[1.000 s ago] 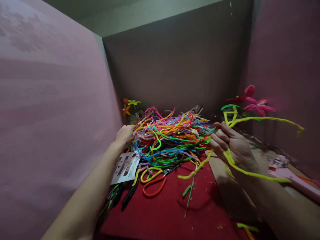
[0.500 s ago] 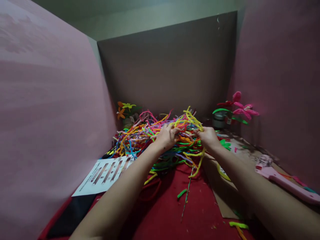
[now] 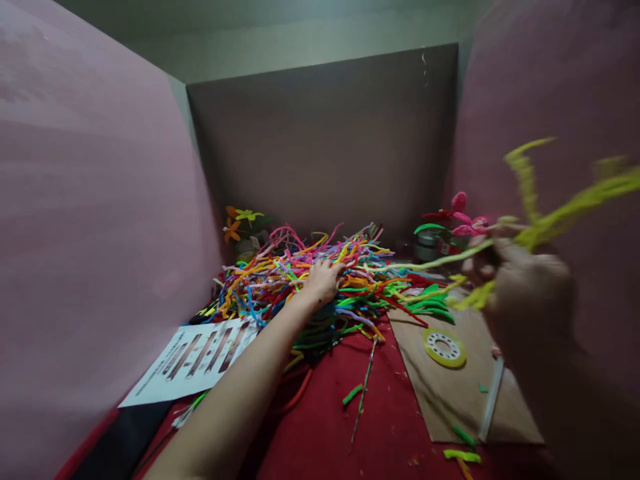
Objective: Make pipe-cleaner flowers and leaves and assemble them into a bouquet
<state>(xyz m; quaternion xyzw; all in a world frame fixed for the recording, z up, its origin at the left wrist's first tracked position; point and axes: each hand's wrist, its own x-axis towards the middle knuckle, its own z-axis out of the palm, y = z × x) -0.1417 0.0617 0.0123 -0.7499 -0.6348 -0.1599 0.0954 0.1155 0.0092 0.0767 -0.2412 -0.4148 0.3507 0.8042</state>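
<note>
My left hand (image 3: 324,280) presses into a tangled pile of colourful pipe cleaners (image 3: 280,267), its fingers curled on strands at the middle; the fingertips are partly hidden. At the right, raised and blurred, my right hand (image 3: 525,287) is closed around a bunch of yellow pipe cleaners (image 3: 565,210). Some of their ends stick out past the hand to the upper right. A pale yellow-green pipe cleaner (image 3: 430,265) stretches between the right hand and the pile.
A yellow-rimmed tape roll (image 3: 445,348) and a white stick-like piece (image 3: 491,399) lie on cardboard (image 3: 425,393). A printed sheet (image 3: 185,363) is at left. Fuzzy flowers (image 3: 233,230) stand behind the pile. A twisted wire (image 3: 363,393) lies on the red cloth (image 3: 320,433). Panels enclose three sides.
My right hand has moved right and toward me, drawing the yellow pipe cleaners off the pile. My left hand stays on the pile. The tape roll has come into fuller view.
</note>
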